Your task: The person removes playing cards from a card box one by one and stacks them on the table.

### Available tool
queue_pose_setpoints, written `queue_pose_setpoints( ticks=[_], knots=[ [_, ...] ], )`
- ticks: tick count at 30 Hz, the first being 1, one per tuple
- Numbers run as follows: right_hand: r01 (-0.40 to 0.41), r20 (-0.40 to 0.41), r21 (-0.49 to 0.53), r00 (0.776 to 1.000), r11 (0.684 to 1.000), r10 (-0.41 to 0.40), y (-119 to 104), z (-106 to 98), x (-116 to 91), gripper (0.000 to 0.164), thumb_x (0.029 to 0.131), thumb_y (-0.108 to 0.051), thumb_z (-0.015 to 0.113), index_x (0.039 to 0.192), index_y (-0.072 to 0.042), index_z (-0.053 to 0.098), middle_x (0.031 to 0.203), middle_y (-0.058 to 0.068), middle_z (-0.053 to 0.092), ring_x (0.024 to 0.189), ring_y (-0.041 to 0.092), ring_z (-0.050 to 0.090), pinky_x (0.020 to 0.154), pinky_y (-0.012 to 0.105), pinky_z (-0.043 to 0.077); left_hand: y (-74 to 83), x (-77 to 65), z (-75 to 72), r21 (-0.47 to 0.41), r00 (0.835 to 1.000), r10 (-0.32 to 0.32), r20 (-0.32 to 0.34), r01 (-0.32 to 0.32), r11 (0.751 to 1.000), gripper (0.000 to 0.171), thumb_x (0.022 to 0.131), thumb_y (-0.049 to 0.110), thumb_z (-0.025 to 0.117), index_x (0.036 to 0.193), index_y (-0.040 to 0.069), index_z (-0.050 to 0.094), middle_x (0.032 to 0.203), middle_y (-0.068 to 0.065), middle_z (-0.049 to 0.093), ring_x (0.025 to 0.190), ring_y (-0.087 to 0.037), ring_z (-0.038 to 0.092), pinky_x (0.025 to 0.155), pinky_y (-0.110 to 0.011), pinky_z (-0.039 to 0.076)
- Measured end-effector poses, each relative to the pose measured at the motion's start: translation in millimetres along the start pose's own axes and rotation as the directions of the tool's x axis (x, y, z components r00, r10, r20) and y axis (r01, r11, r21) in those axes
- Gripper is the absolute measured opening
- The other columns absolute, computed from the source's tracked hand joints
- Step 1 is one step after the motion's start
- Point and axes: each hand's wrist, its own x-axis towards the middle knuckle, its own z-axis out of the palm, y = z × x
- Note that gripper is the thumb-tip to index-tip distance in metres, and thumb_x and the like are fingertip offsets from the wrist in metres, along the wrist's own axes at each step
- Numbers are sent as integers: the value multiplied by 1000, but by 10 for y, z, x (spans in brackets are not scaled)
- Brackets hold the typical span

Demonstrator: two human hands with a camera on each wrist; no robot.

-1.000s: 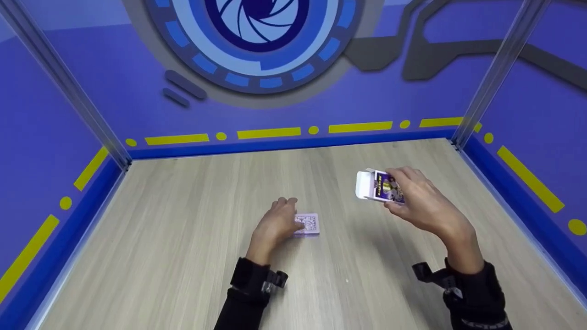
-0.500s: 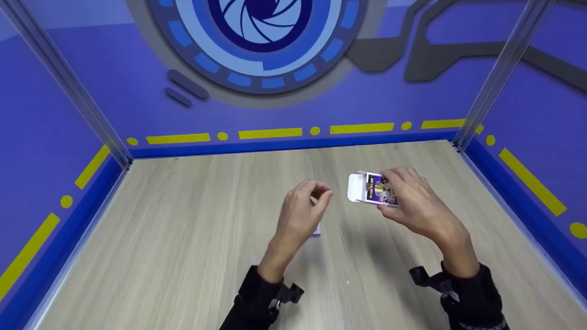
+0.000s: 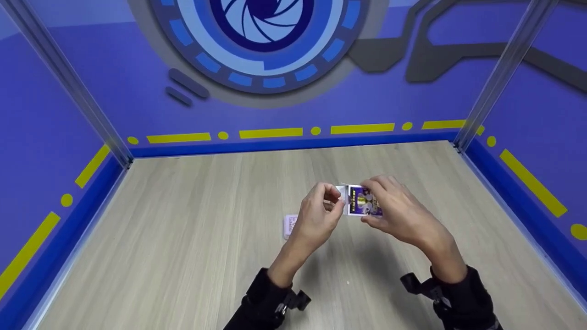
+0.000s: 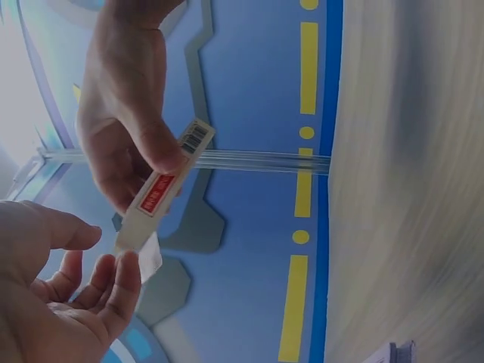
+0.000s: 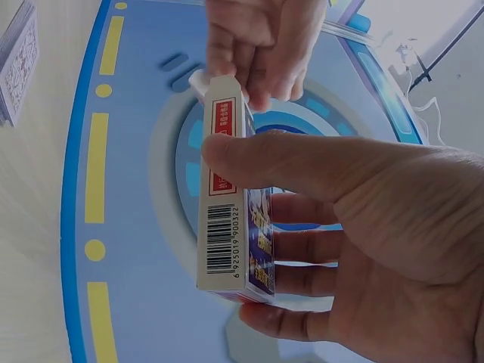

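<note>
My right hand [image 3: 408,220] holds a playing-card box [image 3: 359,201] above the table, thumb on one narrow side and fingers on the other. Its printed purple face shows in the head view; a barcode and red label mark the narrow side [image 5: 223,242] in the right wrist view. The box's white end flap [image 4: 152,257] stands out toward my left hand [image 3: 316,213]. My left fingertips are right at that open end, thumb and fingers apart in the left wrist view. A deck of cards [image 3: 289,225] lies face down on the table, partly hidden behind the left hand.
The light wood table [image 3: 197,238] is walled by blue-purple panels [image 3: 257,119] at the back and both sides. Transparent posts [image 3: 495,78] stand at the back corners. Black straps with small cameras sit on both wrists.
My left hand has left the deck, risen and moved right to the box's open end. My right hand has brought the box left and slightly nearer. The deck now shows left of the left hand.
</note>
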Motion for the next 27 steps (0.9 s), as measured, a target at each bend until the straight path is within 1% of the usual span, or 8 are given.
queue_pose_setpoints(
  ticks=[4,11,17,23,27],
  knots=[
    [18,-4,-9,1000,1000,-18,-26,1,-9,66,75,-14,94,130,0,59,124,13,60,105,27,55,88,45,50,-38,-4,23,-11,1000,-26,9,26,1000,19,96,0,68,108,3,54,105,-7,58,95,-14,62,79,-23,56],
    [60,-11,-25,998,998,-61,-58,-9,-12,66,74,-16,94,129,-2,60,121,11,60,104,26,55,89,46,49,-52,4,-2,-39,992,-112,59,114,993,22,96,4,71,112,5,54,107,-5,58,98,-16,60,80,-25,55],
    [68,-16,-26,998,997,-68,-86,-19,-25,66,75,-14,94,130,-2,60,122,11,60,106,26,55,90,48,49,-60,18,-13,-53,989,-132,69,136,989,25,95,5,74,111,5,55,105,-5,60,98,-18,61,81,-26,55],
    [82,-12,-31,997,996,-83,-94,-4,-23,66,75,-15,94,130,-1,60,123,12,61,107,27,56,89,48,50,-70,17,-8,-23,986,-155,57,156,987,26,93,4,76,108,6,55,98,-2,60,89,-11,59,77,-24,53],
    [91,-15,-35,996,995,-92,-83,8,-20,67,74,-15,94,130,0,60,122,12,61,108,28,56,91,50,48,-66,14,1,-42,985,-165,47,167,985,26,92,1,76,107,6,55,95,-2,61,85,-9,58,74,-23,52]
  ],
)
